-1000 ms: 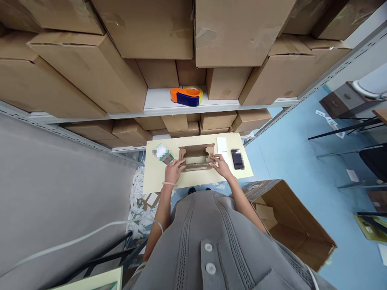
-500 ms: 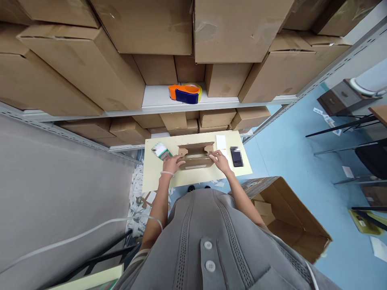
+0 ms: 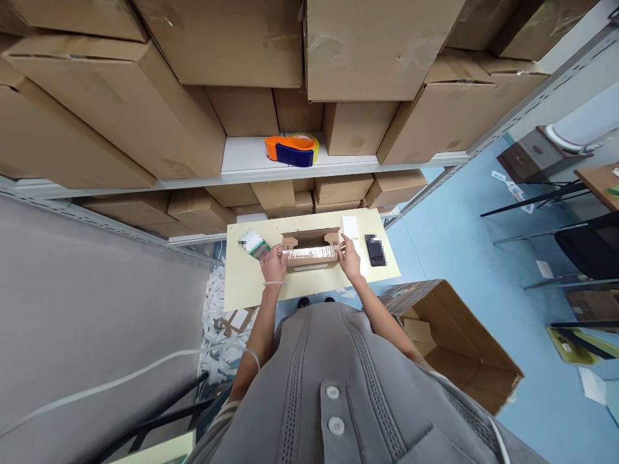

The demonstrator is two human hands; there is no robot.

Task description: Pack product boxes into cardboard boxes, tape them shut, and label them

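A small flat-pack cardboard box (image 3: pixel 310 249) lies half folded on the pale yellow table (image 3: pixel 251 283). My left hand (image 3: pixel 271 262) grips the box's left end and my right hand (image 3: pixel 349 257) grips its right end, fingers curled over the near wall. The near flap stands up, showing a pale strip along its top. A small green and white packet (image 3: pixel 253 245) lies just left of my left hand. A black phone (image 3: pixel 374 249) and a white card (image 3: pixel 350 227) lie to the right of my right hand.
A metal shelf (image 3: pixel 251 169) behind the table carries large cardboard cartons and an orange and blue tape dispenser (image 3: pixel 290 149). An open carton (image 3: pixel 454 341) stands on the blue floor at my right. Paper scraps litter the floor at the left. Dark furniture stands far right.
The box's near wall has been folded upward between my hands. Both hands shifted slightly away from me along with it. The view tilted a little.
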